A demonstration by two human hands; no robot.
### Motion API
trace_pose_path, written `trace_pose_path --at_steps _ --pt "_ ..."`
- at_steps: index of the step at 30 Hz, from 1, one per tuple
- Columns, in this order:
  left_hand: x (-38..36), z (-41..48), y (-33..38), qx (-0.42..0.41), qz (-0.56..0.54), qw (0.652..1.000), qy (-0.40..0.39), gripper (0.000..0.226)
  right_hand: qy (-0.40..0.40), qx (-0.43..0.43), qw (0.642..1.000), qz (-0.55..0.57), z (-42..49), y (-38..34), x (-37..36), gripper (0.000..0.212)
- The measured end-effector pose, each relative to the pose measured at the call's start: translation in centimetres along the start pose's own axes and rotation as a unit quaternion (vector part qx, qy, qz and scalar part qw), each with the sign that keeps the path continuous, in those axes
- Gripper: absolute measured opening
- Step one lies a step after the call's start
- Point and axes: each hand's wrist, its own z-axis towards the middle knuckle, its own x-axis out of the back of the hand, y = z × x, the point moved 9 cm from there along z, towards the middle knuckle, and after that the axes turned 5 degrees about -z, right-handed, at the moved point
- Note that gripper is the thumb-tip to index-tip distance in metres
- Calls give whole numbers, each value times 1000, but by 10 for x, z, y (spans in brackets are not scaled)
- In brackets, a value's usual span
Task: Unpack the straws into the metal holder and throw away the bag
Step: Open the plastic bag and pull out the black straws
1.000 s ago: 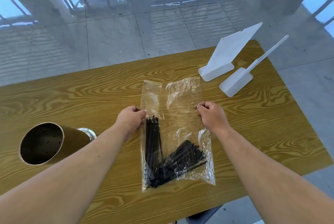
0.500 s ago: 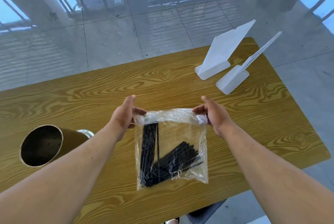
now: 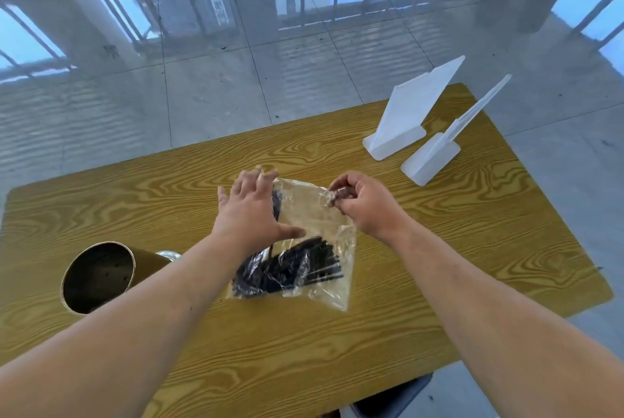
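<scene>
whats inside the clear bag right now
A loose bunch of black straws lies inside the clear bag. The left hand covers part of the bag, so any straws under it are hidden.

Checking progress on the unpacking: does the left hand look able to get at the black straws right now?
Probably not yet: the left hand lies spread on the clear plastic bag, whose film covers the black straws.

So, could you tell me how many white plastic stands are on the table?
2. One white stand sits at the table's far right corner; the other white stand sits just right of it, slightly nearer. None appears hidden.
</scene>
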Motion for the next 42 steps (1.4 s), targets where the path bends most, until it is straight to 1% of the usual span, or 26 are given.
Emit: trace_pose_path --at_steps 2,4,5,6,7,8,10,11,14,16,18,20,22,25,26,27,28,30,31,32,33,34,37,38,40,42 --pt "15 1 10 -23 19 999 18 147 -14 34 999 -1 0 -22 -3 20" --pt "31 2 19 -45 39 998 22 147 -17 65 998 -6 -3 -40 -4 24" --pt "39 1 24 -54 50 997 25 142 -19 78 997 -7 -4 -49 -5 26" --pt "49 0 28 -61 59 996 29 132 -20 92 996 -9 -6 -59 -6 29" --pt "57 -1 30 -66 62 995 27 114 -19 106 994 -12 -8 -68 -5 31" --pt "66 -2 33 -75 59 995 26 87 -14 120 993 -17 -9 -76 -4 32" --pt "82 -6 36 -90 33 995 29 22 14 144 989 -23 -13 -94 3 32" --pt "90 -8 35 -91 5 995 37 14 38 156 987 -27 -16 -102 9 31" --pt "113 -19 28 -76 -76 992 70 18 129 167 976 -59 -26 -115 29 31" --pt "128 -28 24 -72 -157 981 86 16 173 151 972 -51 -35 -113 39 46" --pt "145 -36 24 -81 -227 966 94 19 194 121 973 -10 -42 -103 46 65" --pt "169 -46 27 -98 -254 955 118 23 188 85 978 39 -46 -93 47 78" --pt "194 -58 31 -114 -278 943 143 22 161 46 983 72 -49 -87 42 92" --pt "229 -78 39 -137 -318 923 167 19 103 8 987 125 -51 -90 30 124" --pt "240 -85 43 -147 -328 917 172 21 77 1 984 163 -53 -94 24 133" --pt "250 -91 45 -160 -336 911 177 24 42 -6 977 210 -53 -99 16 138" --pt "261 -99 48 -171 -344 905 182 27 0 -8 964 266 -52 -104 8 134" --pt "282 -112 49 -187 -358 894 194 31 -73 3 918 389 -51 -120 -5 111" --pt "292 -118 48 -190 -358 891 205 31 -96 9 894 437 -52 -129 -8 102" --pt "302 -124 46 -189 -356 888 221 28 -110 14 879 464 -54 -140 -8 96" --pt "312 -131 42 -181 -349 887 244 24 -119 25 874 471 -57 -152 -7 88" --pt "323 -138 37 -168 -333 886 276 27 -124 38 878 461 -62 -166 -6 80" --pt "357 -170 19 -133 -256 865 410 63 -103 68 899 420 -73 -206 2 64" --pt "366 -182 14 -122 -239 857 441 69 -90 82 902 414 -77 -220 6 56" --pt "383 -200 6 -101 -203 848 479 70 -76 115 905 403 -85 -250 12 39" --pt "395 -213 4 -100 -149 854 489 64 -65 141 906 395 -94 -277 17 31"
